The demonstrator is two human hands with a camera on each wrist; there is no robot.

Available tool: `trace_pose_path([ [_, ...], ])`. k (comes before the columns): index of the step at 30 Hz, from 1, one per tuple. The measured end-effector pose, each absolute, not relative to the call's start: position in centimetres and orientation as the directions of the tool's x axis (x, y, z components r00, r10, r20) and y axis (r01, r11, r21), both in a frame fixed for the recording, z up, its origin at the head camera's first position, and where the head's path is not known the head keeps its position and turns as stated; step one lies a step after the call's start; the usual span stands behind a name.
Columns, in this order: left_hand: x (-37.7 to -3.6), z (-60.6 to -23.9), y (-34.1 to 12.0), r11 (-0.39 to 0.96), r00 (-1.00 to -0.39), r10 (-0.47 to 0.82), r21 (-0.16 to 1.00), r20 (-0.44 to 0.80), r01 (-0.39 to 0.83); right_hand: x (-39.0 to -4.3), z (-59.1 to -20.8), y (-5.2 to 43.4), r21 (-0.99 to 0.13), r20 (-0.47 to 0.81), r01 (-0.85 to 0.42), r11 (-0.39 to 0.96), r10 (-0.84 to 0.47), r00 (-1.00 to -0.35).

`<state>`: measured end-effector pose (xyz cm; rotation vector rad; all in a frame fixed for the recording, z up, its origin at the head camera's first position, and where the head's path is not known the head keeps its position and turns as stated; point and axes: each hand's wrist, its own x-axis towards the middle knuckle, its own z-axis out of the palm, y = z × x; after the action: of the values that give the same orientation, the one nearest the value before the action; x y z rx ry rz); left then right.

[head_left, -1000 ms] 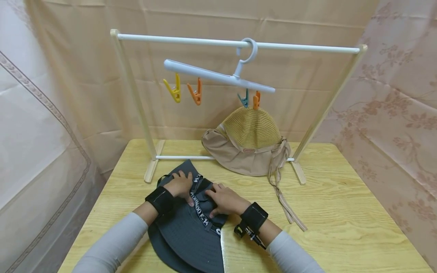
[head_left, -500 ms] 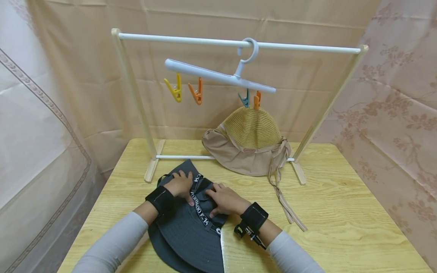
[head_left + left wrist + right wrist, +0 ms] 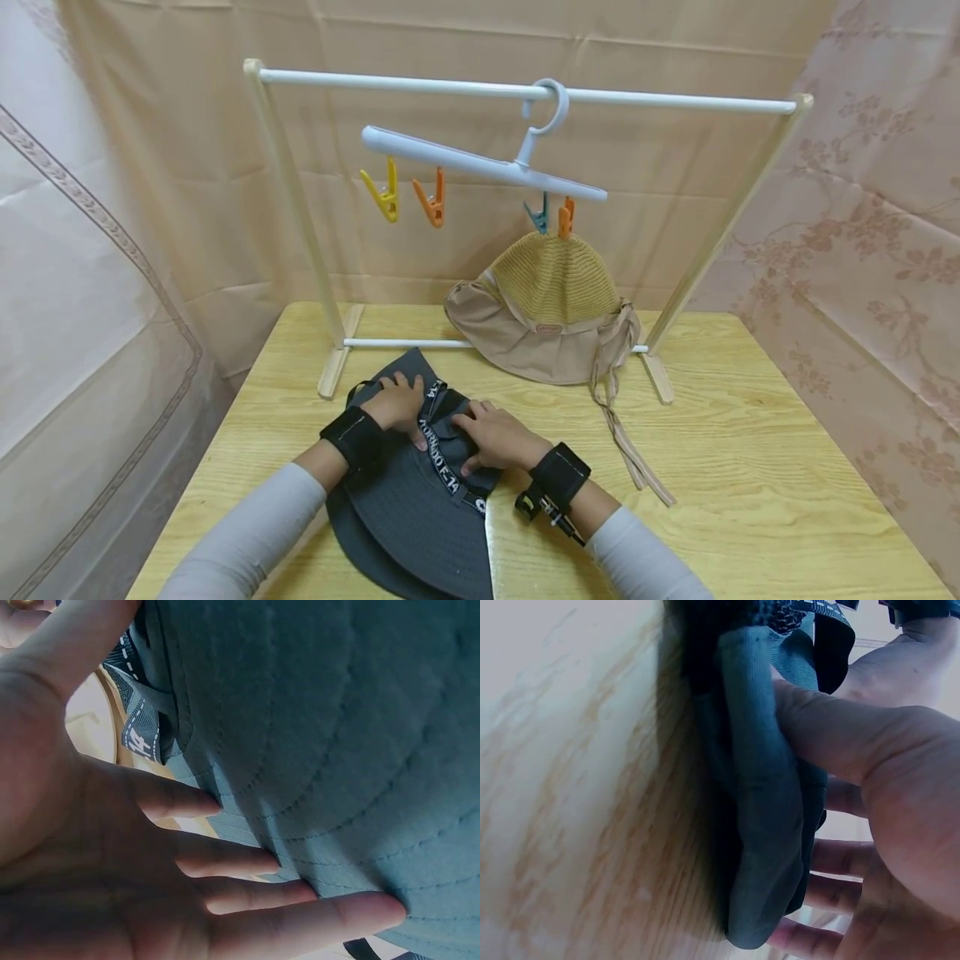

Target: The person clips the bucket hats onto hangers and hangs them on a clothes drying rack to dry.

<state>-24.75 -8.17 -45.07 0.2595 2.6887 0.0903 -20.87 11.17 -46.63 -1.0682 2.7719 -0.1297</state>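
Nothing has moved since a second ago: the dark grey bucket hat with a lettered black band (image 3: 420, 492) lies on the light wooden counter (image 3: 750, 500), left hand (image 3: 393, 403) pressing it flat-fingered, right hand (image 3: 497, 440) pinching its fold in a narrow grip.
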Motion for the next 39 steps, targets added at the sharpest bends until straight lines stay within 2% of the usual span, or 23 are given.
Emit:
trace_pose_path([
  [8, -24.6, -44.8, -8.2, 0.974, -0.9, 0.224, 0.118, -0.375, 0.194, -20.9, -46.1, 11.3, -0.207, -0.104, -0.623, 0.754, -0.65, -0.752],
  [19, -24.7, -45.1, -8.1, 0.972, -0.897, 0.233, 0.128, -0.375, 0.199, -20.9, -45.7, 12.5, -0.371, -0.074, -0.567, 0.735, -0.632, -0.771],
  [27, -24.6, -44.7, -8.0, 0.974, -0.898, 0.224, 0.115, -0.378, 0.194, -20.8, -45.3, 13.8, -0.441, -0.033, -0.481, 0.758, -0.55, -0.835],
  [32, -24.6, -44.6, -8.2, 0.975, -0.899, 0.219, 0.113, -0.38, 0.19, -20.7, -45.1, 14.3, -0.466, -0.028, -0.392, 0.793, -0.456, -0.889],
  [39, -24.5, -44.7, -8.6, 0.977, -0.897, 0.211, 0.11, -0.387, 0.183, -20.7, -45.5, 14.7, -0.551, -0.111, -0.232, 0.802, -0.345, -0.932],
])
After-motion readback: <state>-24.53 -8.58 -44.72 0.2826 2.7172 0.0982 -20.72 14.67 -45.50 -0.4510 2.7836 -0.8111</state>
